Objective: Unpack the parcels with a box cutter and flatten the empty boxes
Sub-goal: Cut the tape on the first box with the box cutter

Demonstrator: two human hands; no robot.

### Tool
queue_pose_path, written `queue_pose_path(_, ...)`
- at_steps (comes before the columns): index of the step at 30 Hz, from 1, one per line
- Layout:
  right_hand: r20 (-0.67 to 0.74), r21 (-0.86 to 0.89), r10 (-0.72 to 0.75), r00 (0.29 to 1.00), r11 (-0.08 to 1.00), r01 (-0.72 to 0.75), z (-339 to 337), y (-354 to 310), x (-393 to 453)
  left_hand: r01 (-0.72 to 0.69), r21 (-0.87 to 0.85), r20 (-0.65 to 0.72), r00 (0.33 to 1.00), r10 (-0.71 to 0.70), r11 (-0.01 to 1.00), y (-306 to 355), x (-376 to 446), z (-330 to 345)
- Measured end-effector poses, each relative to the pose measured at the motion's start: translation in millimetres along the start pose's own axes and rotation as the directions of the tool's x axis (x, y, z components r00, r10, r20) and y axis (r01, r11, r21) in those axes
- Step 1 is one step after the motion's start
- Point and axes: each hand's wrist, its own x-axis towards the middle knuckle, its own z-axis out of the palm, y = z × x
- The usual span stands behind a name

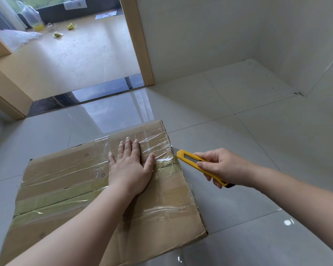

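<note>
A large brown cardboard box [65, 189] stands on the tiled floor, its top sealed with clear and yellowish tape along the centre seam. My left hand [130, 167] lies flat on the top of the box with straight fingers, pressing near the right end of the seam. My right hand [223, 167] grips a yellow box cutter [192, 160] just off the box's right edge. The cutter's tip points at the taped seam end and its blade is barely visible.
Glossy white floor tiles [258, 131] surround the box. A wooden door frame [140, 54] and dark threshold lie beyond it. The far room holds a plastic bag [32, 18], a white sack [17, 38] and small yellow scraps. White walls meet in a corner at right.
</note>
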Motion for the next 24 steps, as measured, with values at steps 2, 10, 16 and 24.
queue_pose_path(2, 0.001, -0.009, 0.001, 1.0, 1.0, -0.001, -0.7, 3.5, -9.1, -0.003, -0.002, 0.002, 1.0, 0.003, 1.0, -0.7, 0.7, 0.3)
queue_pose_path(10, -0.007, -0.049, -0.004, 1.0, 0.999, 0.003, 2.5, 1.6, -5.1, -0.013, 0.005, 0.001, 1.0, 0.013, 1.0, -0.4, 3.8, -3.8)
queue_pose_path(16, 0.039, -0.065, 0.012, 0.999, 0.998, -0.01, -3.0, 5.5, -22.4, -0.042, 0.044, 0.02, 0.999, 0.041, 0.998, -3.4, 3.7, -10.6)
queue_pose_path(24, -0.014, -0.089, 0.011, 1.0, 0.996, -0.013, 7.8, 0.0, -16.2, -0.03, 0.077, 0.028, 0.999, 0.028, 0.997, 0.3, 7.9, -16.0)
